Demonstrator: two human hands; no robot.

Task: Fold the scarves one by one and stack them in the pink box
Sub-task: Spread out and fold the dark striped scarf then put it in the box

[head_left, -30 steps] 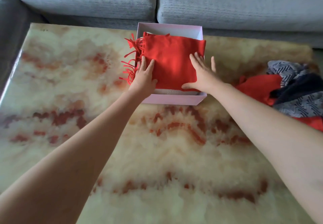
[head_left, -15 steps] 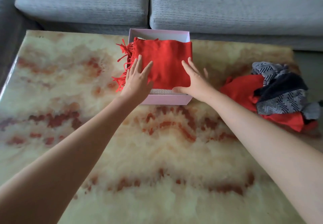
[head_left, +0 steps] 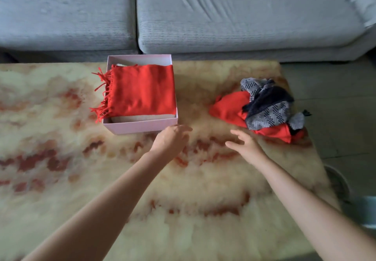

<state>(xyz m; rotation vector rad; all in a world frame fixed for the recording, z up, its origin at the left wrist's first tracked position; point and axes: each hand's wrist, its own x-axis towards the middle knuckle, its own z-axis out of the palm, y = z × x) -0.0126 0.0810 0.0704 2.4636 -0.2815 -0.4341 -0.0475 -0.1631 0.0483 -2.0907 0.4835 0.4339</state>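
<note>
A folded red scarf lies on top inside the pink box, its fringe hanging over the left wall. A paler folded layer shows beneath it near the front. My left hand hovers just right of the box's front corner, fingers loosely curled, holding nothing. My right hand is spread and relaxed over the table, short of a crumpled pile at the right: a red scarf under a grey and navy patterned scarf.
The marbled table runs to a right edge near the pile. A grey sofa stands behind the box. On the floor at the right are a round pale object and a light blue item.
Both hands have left the folded red scarf in the box and moved back and to the right, toward the crumpled pile. The view has shifted right.
</note>
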